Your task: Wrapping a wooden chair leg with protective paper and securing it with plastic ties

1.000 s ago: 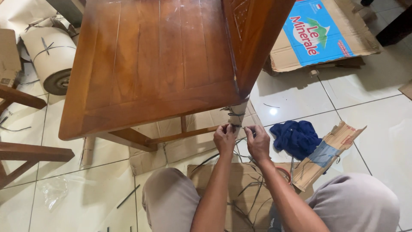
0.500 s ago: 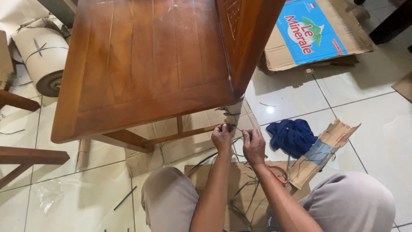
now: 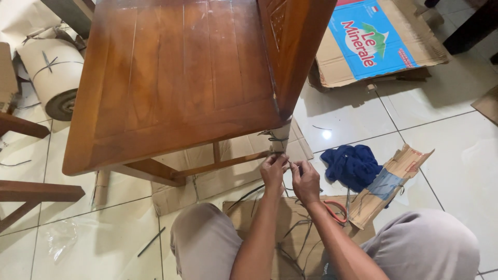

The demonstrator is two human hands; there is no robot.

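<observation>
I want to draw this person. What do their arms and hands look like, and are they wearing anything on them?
Both arms are bare, with no sleeves in view. The left hand and right hand have no gloves, and no watch, ring or band shows. The forearms look lean and long. Lower down, the knees are covered in plain grey-beige cloth.

Between our fingers [image 3: 284, 165] the thin strap [image 3: 288, 164] is too small to follow; the wrapped chair leg [image 3: 280, 139] above hides its knot.
</observation>
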